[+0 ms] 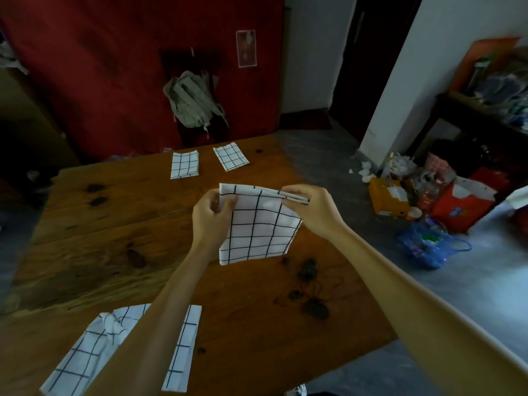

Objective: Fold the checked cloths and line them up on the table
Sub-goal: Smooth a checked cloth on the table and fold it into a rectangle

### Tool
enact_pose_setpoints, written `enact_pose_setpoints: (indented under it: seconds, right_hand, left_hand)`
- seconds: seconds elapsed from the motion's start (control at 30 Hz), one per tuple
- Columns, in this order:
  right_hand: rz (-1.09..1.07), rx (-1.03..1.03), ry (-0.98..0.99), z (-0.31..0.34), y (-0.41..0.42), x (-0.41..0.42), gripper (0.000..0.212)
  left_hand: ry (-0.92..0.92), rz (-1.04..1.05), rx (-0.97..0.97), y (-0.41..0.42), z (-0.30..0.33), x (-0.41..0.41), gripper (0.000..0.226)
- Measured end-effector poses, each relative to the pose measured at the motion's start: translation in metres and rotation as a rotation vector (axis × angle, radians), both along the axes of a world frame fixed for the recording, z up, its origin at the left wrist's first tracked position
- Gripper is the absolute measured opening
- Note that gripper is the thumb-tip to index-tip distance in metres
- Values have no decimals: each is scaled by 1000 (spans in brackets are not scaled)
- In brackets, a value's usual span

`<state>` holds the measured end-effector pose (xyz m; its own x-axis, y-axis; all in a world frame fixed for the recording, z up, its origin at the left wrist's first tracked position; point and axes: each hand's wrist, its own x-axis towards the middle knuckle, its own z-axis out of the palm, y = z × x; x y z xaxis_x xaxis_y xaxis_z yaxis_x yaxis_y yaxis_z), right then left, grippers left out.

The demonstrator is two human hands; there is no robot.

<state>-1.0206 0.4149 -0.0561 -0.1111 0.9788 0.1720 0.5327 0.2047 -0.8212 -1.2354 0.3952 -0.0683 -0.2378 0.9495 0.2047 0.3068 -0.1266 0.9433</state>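
Note:
I hold a white cloth with black checks [257, 232] in the air above the middle of the wooden table [114, 224]. My left hand [211, 215] pinches its upper left corner. My right hand [311, 207] grips its upper right corner, where the top edge is doubled over. The rest of the cloth hangs down between my hands. Two folded checked cloths lie side by side at the table's far edge, one on the left [185, 164] and one on the right [231, 156]. Unfolded checked cloths [85, 352] lie at the near edge, partly hidden by my left forearm.
A chair with a grey backpack [194, 100] stands behind the table against a red wall. On the floor to the right sit boxes, bags and litter [428, 201]. The table's right edge runs diagonally past my right arm. Dark stains mark the wood [311, 292].

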Motion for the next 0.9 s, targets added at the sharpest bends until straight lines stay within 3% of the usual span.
enact_pose_setpoints:
  seconds: [0.17,0.57,0.9]
  right_hand:
    - [0,13,24,5,2,7,38]
    - [-71,23,79,3,-3,15,16]
    - [-76,-19,78,4,-5,21,24]
  left_hand:
    - [-34,37,-14,0,3,0,9]
    - [-75,-24,-24,-2,4,3,13]
    - [-43,-13,-21,-8,7,9,14]
